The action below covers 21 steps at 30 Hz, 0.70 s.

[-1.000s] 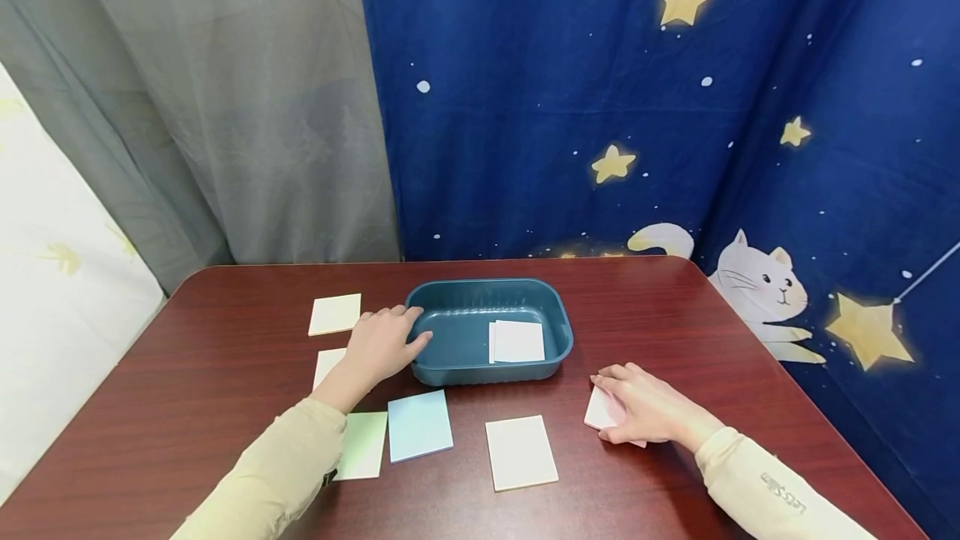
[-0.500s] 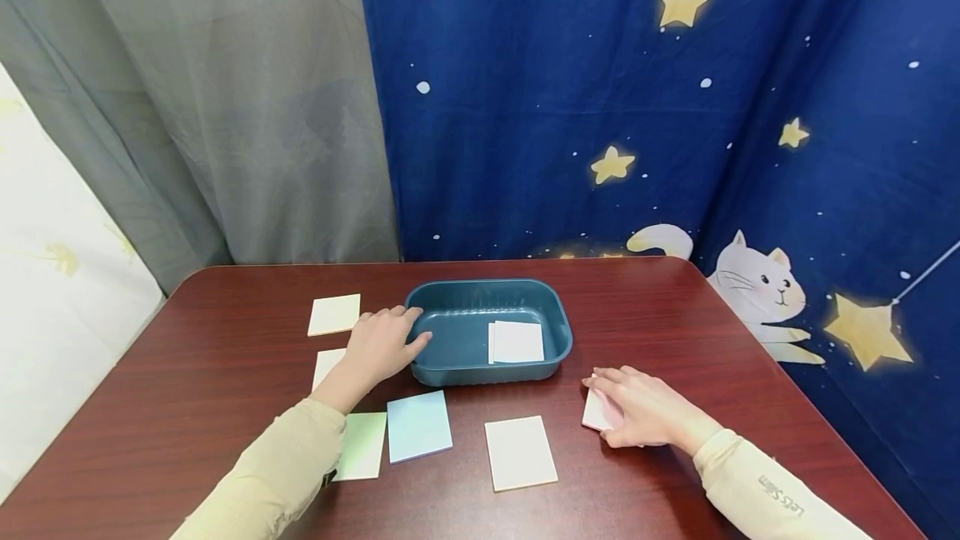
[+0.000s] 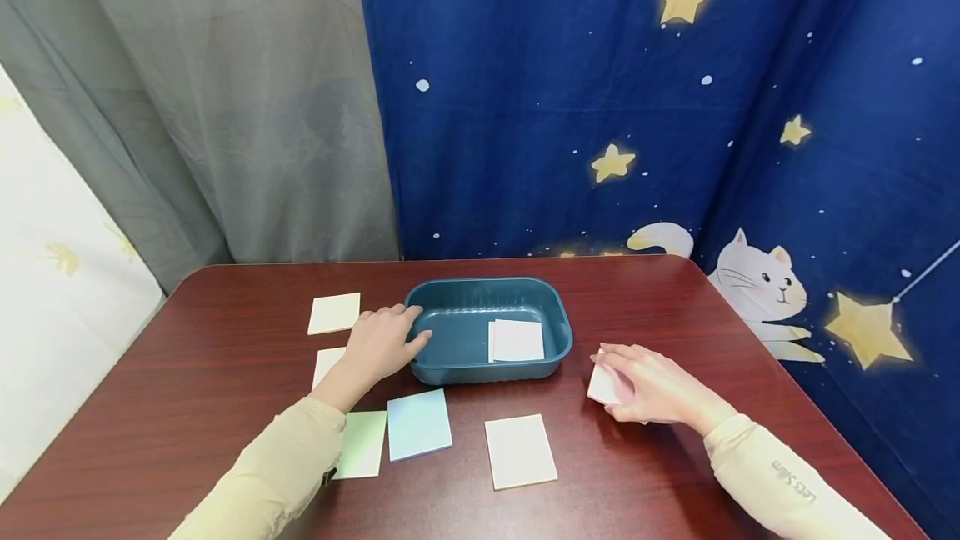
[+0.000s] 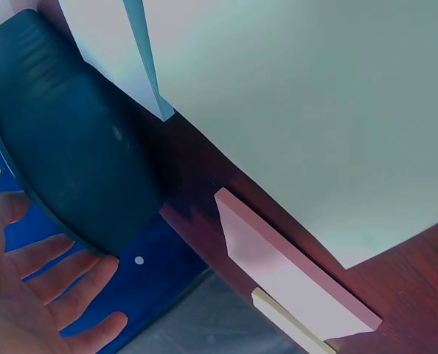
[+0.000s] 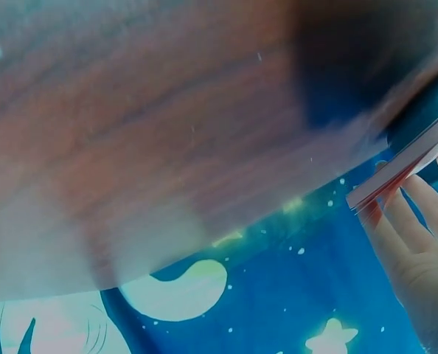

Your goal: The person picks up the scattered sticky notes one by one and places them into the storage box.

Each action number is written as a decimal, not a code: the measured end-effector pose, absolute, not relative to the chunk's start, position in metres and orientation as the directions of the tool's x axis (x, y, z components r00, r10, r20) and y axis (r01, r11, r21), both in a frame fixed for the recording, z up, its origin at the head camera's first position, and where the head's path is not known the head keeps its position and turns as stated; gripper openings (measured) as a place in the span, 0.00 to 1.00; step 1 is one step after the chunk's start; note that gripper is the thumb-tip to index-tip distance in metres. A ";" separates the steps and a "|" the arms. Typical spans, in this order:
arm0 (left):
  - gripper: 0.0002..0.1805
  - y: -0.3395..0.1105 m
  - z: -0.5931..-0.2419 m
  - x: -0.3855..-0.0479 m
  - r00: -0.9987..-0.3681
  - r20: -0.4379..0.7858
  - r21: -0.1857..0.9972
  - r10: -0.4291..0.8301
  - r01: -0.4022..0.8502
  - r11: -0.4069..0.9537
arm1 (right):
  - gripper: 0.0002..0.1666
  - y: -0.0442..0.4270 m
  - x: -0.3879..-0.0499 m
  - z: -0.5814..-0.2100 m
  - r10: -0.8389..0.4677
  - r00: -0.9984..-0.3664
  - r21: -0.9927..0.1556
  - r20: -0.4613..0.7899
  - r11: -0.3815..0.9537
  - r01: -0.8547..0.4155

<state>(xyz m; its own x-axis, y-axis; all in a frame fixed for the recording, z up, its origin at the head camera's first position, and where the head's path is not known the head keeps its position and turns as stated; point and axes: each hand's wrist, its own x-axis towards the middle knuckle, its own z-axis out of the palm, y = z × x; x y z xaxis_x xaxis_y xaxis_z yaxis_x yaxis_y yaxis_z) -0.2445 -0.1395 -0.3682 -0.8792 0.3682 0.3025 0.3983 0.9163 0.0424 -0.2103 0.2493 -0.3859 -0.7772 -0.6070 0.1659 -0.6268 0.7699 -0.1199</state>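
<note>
A pale notepad [image 3: 603, 387], on the table [image 3: 652, 307] a moment ago, now appears lifted free, pinched by the right hand [image 3: 654, 385] near the teal bin [image 3: 483, 374]. The left hand [image 3: 381, 345] rests, fingers outstretched, at its left end.

Pale pink pad [image 3: 604, 387] near teal bin [image 3: 487, 374]
</note>
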 end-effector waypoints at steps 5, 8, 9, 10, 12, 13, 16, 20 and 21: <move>0.25 -0.139 -0.368 -0.245 -0.881 0.300 0.050 0.366 0.398 0.916 | 0.38 0.250 -0.215 -0.378 -0.608 -0.767 -0.104 0.207 0.765 -0.635; 0.25 -0.140 -0.369 -0.245 -0.880 0.302 0.047 0.367 0.398 0.916 | 0.39 0.251 -0.219 -0.372 -0.608 -0.761 -0.095 0.225 0.764 -0.638; 0.25 -0.140 -0.369 -0.245 -0.879 0.303 0.046 0.367 0.398 0.916 | 0.39 0.251 -0.220 -0.370 -0.608 -0.760 -0.095 0.229 0.763 -0.639; 0.25 -0.140 -0.369 -0.246 -0.879 0.304 0.045 0.368 0.399 0.916 | 0.39 0.251 -0.221 -0.368 -0.610 -0.757 -0.092 0.235 0.761 -0.642; 0.25 -0.140 -0.370 -0.246 -0.878 0.305 0.043 0.368 0.399 0.916 | 0.39 0.250 -0.224 -0.363 -0.611 -0.751 -0.089 0.251 0.758 -0.647; 0.26 -0.140 -0.370 -0.246 -0.878 0.305 0.042 0.369 0.399 0.916 | 0.39 0.250 -0.225 -0.361 -0.614 -0.746 -0.084 0.258 0.755 -0.651; 0.25 -0.140 -0.370 -0.246 -0.878 0.305 0.044 0.368 0.399 0.916 | 0.39 0.248 -0.229 -0.355 -0.624 -0.729 -0.075 0.281 0.743 -0.665; 0.25 -0.140 -0.369 -0.246 -0.877 0.308 0.046 0.369 0.401 0.915 | 0.39 0.245 -0.233 -0.346 -0.634 -0.714 -0.059 0.296 0.734 -0.677; 0.25 -0.140 -0.369 -0.246 -0.876 0.310 0.047 0.369 0.402 0.914 | 0.39 0.244 -0.234 -0.345 -0.636 -0.712 -0.055 0.297 0.733 -0.678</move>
<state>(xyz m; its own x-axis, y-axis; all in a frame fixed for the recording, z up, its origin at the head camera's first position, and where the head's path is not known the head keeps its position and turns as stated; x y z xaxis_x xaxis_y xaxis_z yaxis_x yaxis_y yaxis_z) -0.2458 -0.1399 -0.3693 -0.8761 0.3691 0.3101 0.4019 0.9145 0.0471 -0.2338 0.2437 -0.3446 -0.7122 -0.6360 0.2970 -0.6778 0.7332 -0.0553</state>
